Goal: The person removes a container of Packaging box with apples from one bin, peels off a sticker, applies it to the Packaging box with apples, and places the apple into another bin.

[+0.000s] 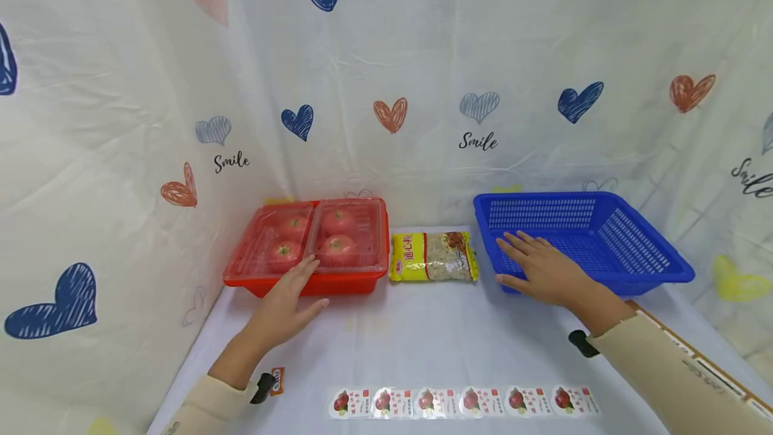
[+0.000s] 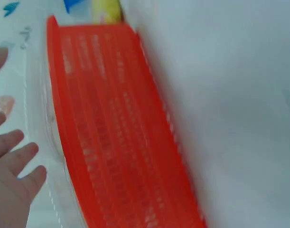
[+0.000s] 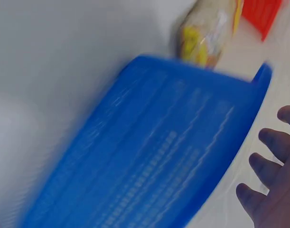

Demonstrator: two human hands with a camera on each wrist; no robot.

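Observation:
My left hand (image 1: 282, 311) is spread with straight fingers at the front of a red basket (image 1: 338, 285). Inside that basket sit two clear lidded plastic boxes (image 1: 362, 220) holding several red apple-like fruits (image 1: 338, 250). In the left wrist view the fingers (image 2: 28, 159) show beside the basket's rim and grip nothing. Over the front left of a blue basket (image 1: 640, 240) my right hand (image 1: 546, 270) is held out flat, its fingers straight. The right wrist view shows those fingers (image 3: 266, 171) apart, near the blue basket's side. Whether either hand touches a basket, I cannot tell.
Between the baskets lies a yellow and clear bag of pasta (image 1: 433, 257). A row of several fruit-printed stickers (image 1: 437, 403) runs along the front of the white table (image 1: 410, 337). A small orange packet (image 1: 277, 381) lies near the left sleeve. Behind hangs a heart-printed curtain (image 1: 374, 39).

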